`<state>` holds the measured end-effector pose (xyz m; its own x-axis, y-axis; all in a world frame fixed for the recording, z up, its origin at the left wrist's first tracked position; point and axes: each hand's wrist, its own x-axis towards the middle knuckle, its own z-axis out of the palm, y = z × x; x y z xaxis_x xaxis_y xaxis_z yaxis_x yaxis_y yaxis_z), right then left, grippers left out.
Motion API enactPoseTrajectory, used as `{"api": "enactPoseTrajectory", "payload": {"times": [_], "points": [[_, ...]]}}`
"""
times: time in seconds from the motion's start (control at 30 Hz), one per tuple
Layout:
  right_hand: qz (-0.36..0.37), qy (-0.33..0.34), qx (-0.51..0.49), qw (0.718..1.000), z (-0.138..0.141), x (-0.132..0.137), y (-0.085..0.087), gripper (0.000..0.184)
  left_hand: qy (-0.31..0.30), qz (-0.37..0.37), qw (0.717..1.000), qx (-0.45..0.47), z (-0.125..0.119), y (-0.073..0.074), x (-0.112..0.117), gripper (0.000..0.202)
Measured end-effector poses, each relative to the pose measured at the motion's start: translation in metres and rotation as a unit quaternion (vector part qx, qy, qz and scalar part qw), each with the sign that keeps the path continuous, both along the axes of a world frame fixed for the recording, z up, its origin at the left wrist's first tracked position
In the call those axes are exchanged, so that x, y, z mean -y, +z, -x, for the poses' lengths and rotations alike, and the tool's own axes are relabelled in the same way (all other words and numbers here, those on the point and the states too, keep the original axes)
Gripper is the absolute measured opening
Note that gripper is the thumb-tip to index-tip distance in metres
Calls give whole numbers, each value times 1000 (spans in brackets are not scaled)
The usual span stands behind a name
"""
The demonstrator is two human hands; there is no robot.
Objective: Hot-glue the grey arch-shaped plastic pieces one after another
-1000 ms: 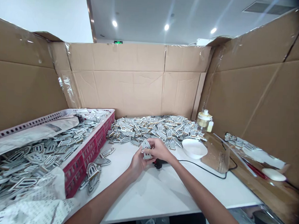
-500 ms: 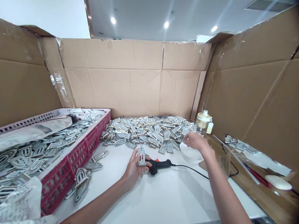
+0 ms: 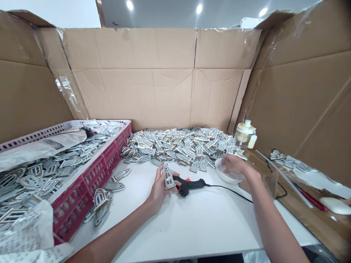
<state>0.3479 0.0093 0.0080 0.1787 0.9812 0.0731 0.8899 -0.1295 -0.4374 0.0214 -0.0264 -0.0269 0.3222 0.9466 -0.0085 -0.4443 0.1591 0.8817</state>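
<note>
My left hand (image 3: 160,185) is closed around a small grey arched window-shaped piece (image 3: 169,177), held upright with a slight tilt. Right beside those fingers is a black glue gun (image 3: 194,184) with an orange trigger, lying on the white table, its nozzle end partly hidden by the hand. My right hand (image 3: 234,165) reaches down into a white bowl (image 3: 228,179). Its fingers are bent together there, and whatever they pinch is too small or hidden to name. Behind both hands spreads a heap of similar grey pieces (image 3: 177,145).
At left stands a pink crate (image 3: 85,189) filled with grey pieces and paper, several loose pieces (image 3: 100,200) beside it. A lidded clear container (image 3: 245,134) is at back right. The gun's cable (image 3: 231,190) runs right. Cardboard walls (image 3: 154,87) enclose the table.
My right hand has dipped further into the white bowl. The piece in my left hand has tilted a little. The whole view has shifted slightly downward; the glue gun stays by my left hand.
</note>
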Motion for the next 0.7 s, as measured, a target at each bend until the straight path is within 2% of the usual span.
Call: {"api": "enactPoseTrajectory", "payload": {"times": [0.13, 0.27, 0.33, 0.53, 0.63, 0.7], "points": [[26, 45, -24, 998, -6, -1, -3, 32, 4, 2, 1000, -3, 1, 2, -1, 30], [24, 102, -45, 993, -11, -3, -6, 23, 9, 12, 1000, -6, 1, 2, -3, 29], [13, 100, -42, 994, -13, -4, -7, 20, 3, 16, 1000, -4, 2, 2, -4, 30], [-46, 60, -20, 997, -13, -2, 1, 29, -20, 25, 999, -1, 2, -1, -5, 38], [-118, 56, -46, 990, -4, 2, 11, 18, -30, 26, 999, -3, 1, -2, -6, 42], [-174, 54, -105, 978, 9, 5, 16, 10, -35, 27, 999, -5, 0, -1, -5, 43]]}}
